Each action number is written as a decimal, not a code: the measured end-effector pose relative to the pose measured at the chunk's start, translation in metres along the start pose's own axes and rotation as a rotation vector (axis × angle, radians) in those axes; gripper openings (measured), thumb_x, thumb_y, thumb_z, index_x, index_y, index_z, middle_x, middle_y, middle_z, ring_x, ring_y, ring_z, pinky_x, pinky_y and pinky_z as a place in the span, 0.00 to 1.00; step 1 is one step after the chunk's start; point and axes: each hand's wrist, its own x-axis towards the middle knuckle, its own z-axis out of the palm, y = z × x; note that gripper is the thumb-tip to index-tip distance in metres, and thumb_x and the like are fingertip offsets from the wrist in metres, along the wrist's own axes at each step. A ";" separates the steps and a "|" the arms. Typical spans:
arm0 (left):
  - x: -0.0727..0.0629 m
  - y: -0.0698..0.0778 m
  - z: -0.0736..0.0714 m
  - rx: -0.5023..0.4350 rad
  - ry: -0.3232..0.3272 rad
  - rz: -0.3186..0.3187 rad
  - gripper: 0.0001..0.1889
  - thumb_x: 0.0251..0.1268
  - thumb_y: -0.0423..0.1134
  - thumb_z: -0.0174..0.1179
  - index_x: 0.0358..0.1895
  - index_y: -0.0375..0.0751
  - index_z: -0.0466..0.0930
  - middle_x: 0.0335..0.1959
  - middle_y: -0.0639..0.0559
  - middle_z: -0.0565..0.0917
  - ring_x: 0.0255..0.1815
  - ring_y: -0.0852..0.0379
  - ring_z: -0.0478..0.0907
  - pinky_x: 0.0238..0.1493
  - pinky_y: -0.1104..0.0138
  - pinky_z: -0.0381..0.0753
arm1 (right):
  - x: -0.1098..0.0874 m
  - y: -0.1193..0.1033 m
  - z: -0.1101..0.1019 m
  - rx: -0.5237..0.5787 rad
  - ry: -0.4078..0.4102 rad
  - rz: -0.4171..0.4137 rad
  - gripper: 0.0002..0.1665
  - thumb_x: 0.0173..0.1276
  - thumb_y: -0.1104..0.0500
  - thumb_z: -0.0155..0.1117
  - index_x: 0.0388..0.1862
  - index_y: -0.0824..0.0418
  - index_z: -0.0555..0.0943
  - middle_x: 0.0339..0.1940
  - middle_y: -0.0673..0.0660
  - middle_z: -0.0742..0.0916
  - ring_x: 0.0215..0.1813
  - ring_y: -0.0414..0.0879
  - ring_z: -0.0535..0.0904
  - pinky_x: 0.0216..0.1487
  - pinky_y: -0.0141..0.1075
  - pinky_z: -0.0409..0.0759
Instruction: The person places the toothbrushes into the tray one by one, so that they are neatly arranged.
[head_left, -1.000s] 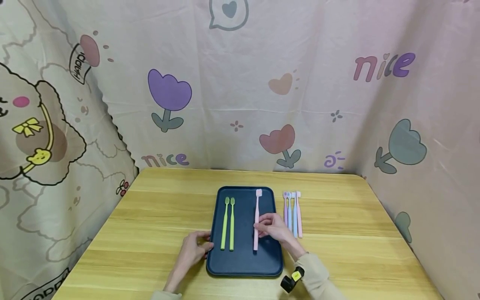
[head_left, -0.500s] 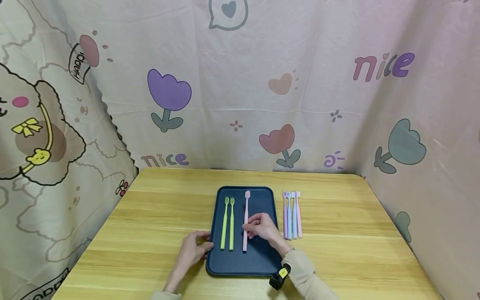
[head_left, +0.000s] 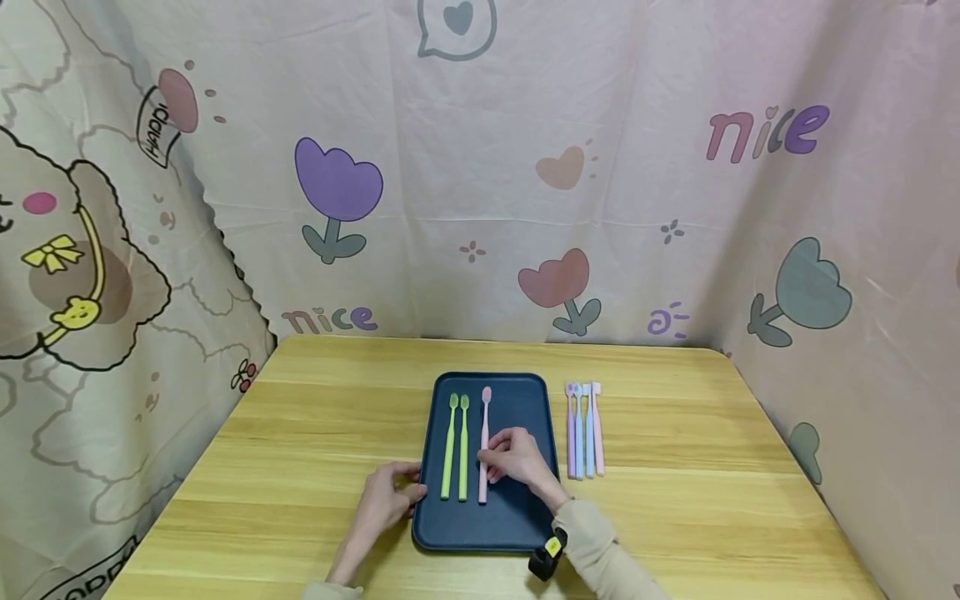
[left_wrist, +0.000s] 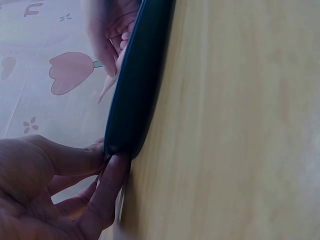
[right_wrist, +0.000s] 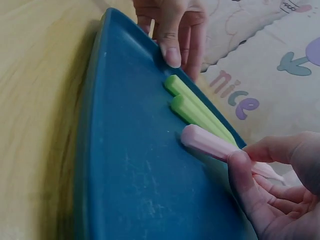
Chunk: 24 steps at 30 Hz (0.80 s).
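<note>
My right hand (head_left: 517,458) pinches a pink toothbrush (head_left: 484,417) by its handle between thumb and fingers, over the dark blue tray (head_left: 487,533). In the right wrist view the handle end of the pink toothbrush (right_wrist: 205,141) sits close beside two green toothbrushes; whether it touches the tray I cannot tell. The green toothbrushes (head_left: 463,450) lie side by side on the tray's left half, heads away from me. My left hand (head_left: 386,500) holds the tray's left edge; in the left wrist view its thumb and a finger pinch the rim (left_wrist: 112,145).
Right of the tray several toothbrushes (head_left: 579,433) in purple, blue and pink lie in a row on the wooden table (head_left: 675,517). A printed curtain (head_left: 465,167) hangs behind the table. A black device (head_left: 547,557) is strapped at the right wrist.
My right hand has moved left across the tray with the pink toothbrush, to just right of the green ones. My left hand has stayed at the tray's edge.
</note>
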 end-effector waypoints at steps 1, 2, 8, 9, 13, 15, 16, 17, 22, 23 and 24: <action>0.000 0.000 0.000 0.003 0.001 0.001 0.20 0.58 0.23 0.67 0.55 0.27 0.82 0.43 0.38 0.85 0.23 0.59 0.80 0.22 0.69 0.83 | 0.000 0.000 0.001 -0.007 -0.001 0.000 0.12 0.65 0.63 0.68 0.39 0.72 0.80 0.26 0.62 0.89 0.20 0.39 0.83 0.27 0.38 0.88; 0.000 0.000 0.000 0.006 0.001 0.001 0.20 0.58 0.23 0.67 0.55 0.27 0.82 0.43 0.39 0.85 0.23 0.59 0.80 0.22 0.69 0.83 | 0.001 0.000 0.002 -0.015 0.000 -0.001 0.11 0.65 0.63 0.68 0.39 0.72 0.80 0.25 0.62 0.89 0.20 0.40 0.83 0.26 0.38 0.88; 0.001 0.001 0.000 0.021 0.007 -0.002 0.19 0.57 0.24 0.68 0.54 0.27 0.83 0.42 0.40 0.86 0.23 0.59 0.79 0.22 0.68 0.83 | 0.003 0.002 0.007 -0.070 0.012 -0.016 0.09 0.66 0.63 0.68 0.37 0.70 0.80 0.22 0.59 0.88 0.18 0.41 0.83 0.23 0.38 0.87; 0.000 0.002 0.000 0.022 0.008 -0.003 0.19 0.58 0.24 0.68 0.54 0.27 0.83 0.42 0.41 0.86 0.23 0.59 0.79 0.22 0.68 0.83 | 0.003 0.002 0.007 -0.074 0.015 -0.019 0.09 0.65 0.63 0.68 0.37 0.69 0.80 0.22 0.59 0.88 0.18 0.41 0.83 0.23 0.38 0.87; 0.000 0.001 0.000 0.018 0.009 -0.011 0.19 0.58 0.24 0.68 0.54 0.28 0.83 0.42 0.41 0.85 0.23 0.59 0.79 0.21 0.68 0.83 | 0.004 0.004 0.010 -0.086 0.030 -0.027 0.09 0.65 0.63 0.69 0.36 0.69 0.79 0.22 0.58 0.88 0.18 0.42 0.83 0.23 0.38 0.87; 0.001 0.001 0.000 0.016 0.009 -0.016 0.19 0.58 0.23 0.67 0.54 0.28 0.83 0.42 0.41 0.85 0.23 0.59 0.79 0.22 0.68 0.83 | 0.004 0.004 0.010 -0.090 0.036 -0.031 0.09 0.65 0.63 0.69 0.37 0.69 0.80 0.22 0.59 0.88 0.18 0.42 0.83 0.23 0.38 0.87; 0.001 0.001 0.001 0.014 0.010 -0.019 0.19 0.58 0.23 0.67 0.54 0.28 0.83 0.42 0.41 0.85 0.23 0.59 0.79 0.22 0.68 0.83 | 0.004 0.004 0.010 -0.092 0.038 -0.033 0.09 0.65 0.63 0.69 0.37 0.69 0.80 0.21 0.59 0.88 0.18 0.42 0.83 0.23 0.38 0.87; 0.001 0.001 0.001 0.014 0.010 -0.020 0.19 0.58 0.23 0.67 0.54 0.28 0.83 0.42 0.41 0.85 0.23 0.59 0.79 0.22 0.68 0.83 | 0.003 0.004 0.011 -0.093 0.040 -0.037 0.09 0.65 0.63 0.69 0.37 0.69 0.80 0.22 0.59 0.88 0.18 0.42 0.83 0.23 0.38 0.87; 0.001 0.001 0.001 0.012 0.013 -0.023 0.19 0.57 0.23 0.67 0.54 0.27 0.83 0.42 0.41 0.85 0.24 0.58 0.80 0.22 0.68 0.84 | 0.003 0.004 0.011 -0.101 0.047 -0.050 0.09 0.65 0.63 0.69 0.37 0.70 0.80 0.22 0.59 0.89 0.18 0.43 0.84 0.22 0.38 0.87; 0.001 0.001 0.001 0.011 0.013 -0.023 0.19 0.57 0.23 0.67 0.54 0.28 0.83 0.42 0.40 0.85 0.24 0.58 0.80 0.22 0.68 0.84 | 0.003 0.004 0.011 -0.103 0.048 -0.054 0.10 0.65 0.63 0.69 0.37 0.70 0.81 0.22 0.59 0.89 0.18 0.43 0.84 0.22 0.38 0.87; 0.001 0.001 0.001 0.011 0.012 -0.023 0.19 0.57 0.23 0.67 0.54 0.28 0.83 0.42 0.40 0.85 0.24 0.58 0.80 0.22 0.68 0.84 | 0.003 0.005 0.011 -0.104 0.051 -0.058 0.10 0.65 0.63 0.69 0.37 0.70 0.81 0.22 0.60 0.89 0.18 0.43 0.84 0.22 0.38 0.87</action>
